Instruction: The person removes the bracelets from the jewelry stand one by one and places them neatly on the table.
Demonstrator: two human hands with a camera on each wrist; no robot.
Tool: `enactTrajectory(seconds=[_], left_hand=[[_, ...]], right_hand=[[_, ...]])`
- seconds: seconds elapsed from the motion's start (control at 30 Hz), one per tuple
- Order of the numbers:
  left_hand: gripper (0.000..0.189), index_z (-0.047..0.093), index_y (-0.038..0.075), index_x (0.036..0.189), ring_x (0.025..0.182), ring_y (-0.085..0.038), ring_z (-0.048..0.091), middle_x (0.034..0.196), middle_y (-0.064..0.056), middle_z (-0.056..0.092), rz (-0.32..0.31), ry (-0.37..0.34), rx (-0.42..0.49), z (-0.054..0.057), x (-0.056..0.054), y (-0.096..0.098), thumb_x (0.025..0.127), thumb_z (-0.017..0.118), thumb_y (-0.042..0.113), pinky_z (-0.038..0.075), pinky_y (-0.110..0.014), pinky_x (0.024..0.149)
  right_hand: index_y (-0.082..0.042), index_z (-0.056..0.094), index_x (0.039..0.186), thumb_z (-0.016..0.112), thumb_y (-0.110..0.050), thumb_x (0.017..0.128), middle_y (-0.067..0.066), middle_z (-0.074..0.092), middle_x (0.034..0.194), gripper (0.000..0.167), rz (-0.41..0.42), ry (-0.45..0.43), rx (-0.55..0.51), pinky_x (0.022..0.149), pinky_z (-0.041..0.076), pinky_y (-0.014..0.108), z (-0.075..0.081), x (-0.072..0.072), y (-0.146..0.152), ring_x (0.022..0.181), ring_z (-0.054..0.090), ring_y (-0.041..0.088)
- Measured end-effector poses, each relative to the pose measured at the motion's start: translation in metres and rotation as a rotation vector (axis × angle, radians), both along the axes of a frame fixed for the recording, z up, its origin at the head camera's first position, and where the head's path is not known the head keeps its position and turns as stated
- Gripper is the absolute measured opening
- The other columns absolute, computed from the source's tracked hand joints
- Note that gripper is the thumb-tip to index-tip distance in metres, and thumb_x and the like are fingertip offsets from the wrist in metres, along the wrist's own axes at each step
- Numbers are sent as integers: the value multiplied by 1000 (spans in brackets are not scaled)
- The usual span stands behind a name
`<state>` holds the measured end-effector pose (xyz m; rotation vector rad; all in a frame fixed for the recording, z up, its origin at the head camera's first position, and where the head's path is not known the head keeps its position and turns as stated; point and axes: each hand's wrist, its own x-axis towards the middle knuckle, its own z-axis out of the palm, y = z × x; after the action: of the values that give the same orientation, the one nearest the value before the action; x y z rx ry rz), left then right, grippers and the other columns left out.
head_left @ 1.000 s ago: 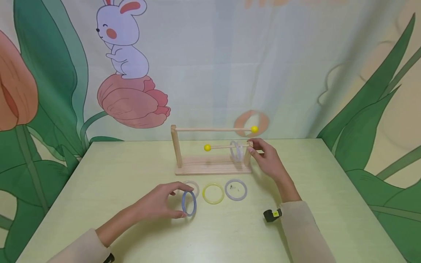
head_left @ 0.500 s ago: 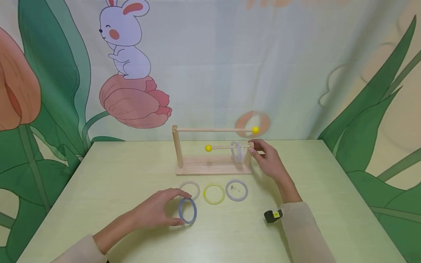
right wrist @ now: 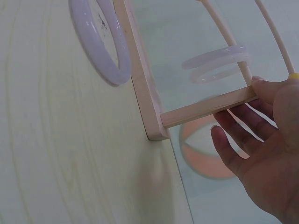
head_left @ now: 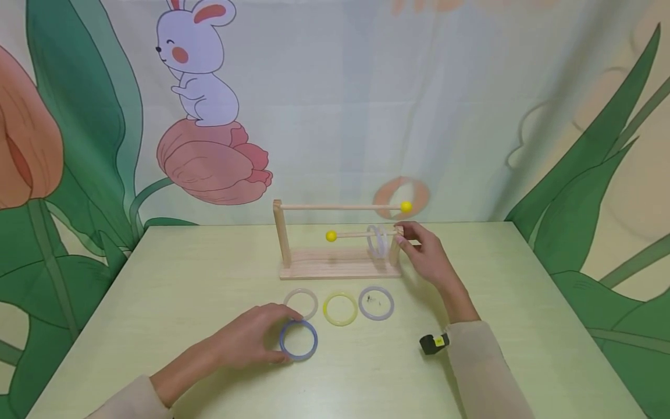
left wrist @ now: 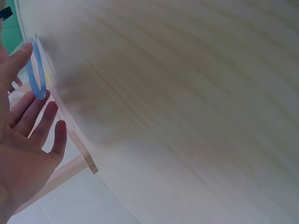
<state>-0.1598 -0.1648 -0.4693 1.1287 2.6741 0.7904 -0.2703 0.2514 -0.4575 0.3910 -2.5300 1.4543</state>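
Thumb and fingertips of my left hand point(head_left: 250, 337) pinch a blue ring point(head_left: 316, 341) by its edge, near the table's front. The left wrist view shows this ring point(left wrist: 42, 79) between thumb and fingers, the other fingers spread. At the wooden rack point(head_left: 340, 270), my right hand point(head_left: 429, 256) grips the top of the short right post point(right wrist: 210, 106). Two pale lavender rings point(right wrist: 212, 57) hang on the lower rod, close to that post. The upper rod point(head_left: 340, 207) carries no ring. Both rods end in yellow balls.
Three rings lie flat in a row before the rack: a pale pinkish one point(head_left: 316, 302), a yellow one point(head_left: 356, 311) and a lavender one point(head_left: 392, 305). A black wrist camera point(head_left: 432, 344) sits by the right sleeve. A printed curtain point(head_left: 335, 116) hangs behind the table.
The left hand has drawn the blue ring slightly down toward the table's front and turned it from edge-on to nearly facing the head camera. The right hand stays on the post.
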Motion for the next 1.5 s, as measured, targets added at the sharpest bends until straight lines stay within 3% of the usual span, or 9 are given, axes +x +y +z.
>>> enactTrajectory(seconds=[0.2, 0.5, 0.7, 0.83, 1.0, 1.07, 1.23, 1.5], left_hand=[[70, 65, 15, 139, 129, -20, 61, 136, 5, 67, 5, 25, -21, -4, 1, 2, 79, 96, 30, 50, -48, 110], [72, 65, 14, 140, 133, -21, 59, 139, 5, 66, 0, 2, -19, -3, 3, 6, 78, 97, 30, 49, -47, 111], [71, 66, 12, 139, 131, -22, 61, 137, 5, 67, -17, 45, -27, -3, 6, 8, 77, 97, 28, 50, -48, 109], [71, 66, 12, 139, 130, -22, 61, 137, 5, 67, -23, 70, -35, -3, 6, 9, 77, 98, 27, 51, -49, 108], [71, 66, 13, 138, 128, -22, 61, 136, 4, 68, -26, 82, -42, -2, 6, 10, 76, 98, 26, 51, -49, 107], [71, 66, 14, 139, 129, -21, 61, 137, 5, 67, -22, 77, -51, -2, 6, 9, 76, 98, 28, 51, -48, 108], [68, 67, 14, 138, 131, -19, 59, 137, 6, 67, -15, 59, -76, 0, 2, 12, 80, 95, 36, 49, -46, 111], [64, 64, 17, 141, 136, -18, 56, 142, 6, 64, -15, 36, -55, 19, -12, 36, 88, 87, 46, 47, -45, 113]], right_hand=[[-4, 62, 140, 62, -23, 110, 17, 69, 123, 35, 10, 5, -2, 97, 56, 52, 2, 0, 0, 118, 66, 32], [3, 59, 142, 59, -16, 110, 25, 68, 126, 37, 10, 6, -5, 98, 54, 56, 3, 1, -2, 120, 64, 39], [9, 59, 140, 59, -7, 109, 31, 67, 124, 34, 21, -11, -12, 96, 54, 57, 22, 14, -11, 120, 64, 45], [9, 60, 137, 60, -6, 108, 32, 67, 122, 32, 17, -12, -1, 95, 56, 48, 37, 25, -16, 119, 64, 44], [9, 61, 135, 61, -6, 108, 30, 67, 121, 31, 13, -4, -4, 88, 53, 25, 39, 27, -17, 117, 65, 43], [9, 61, 135, 61, -6, 108, 30, 67, 121, 31, 13, -2, -8, 87, 52, 21, 38, 27, -17, 117, 65, 43], [8, 61, 137, 61, -7, 108, 30, 67, 122, 32, 12, -7, -11, 88, 53, 24, 36, 25, -15, 118, 65, 42], [10, 59, 138, 60, -6, 108, 32, 67, 121, 34, 23, -6, -25, 96, 56, 54, 37, 26, -15, 117, 65, 44]])
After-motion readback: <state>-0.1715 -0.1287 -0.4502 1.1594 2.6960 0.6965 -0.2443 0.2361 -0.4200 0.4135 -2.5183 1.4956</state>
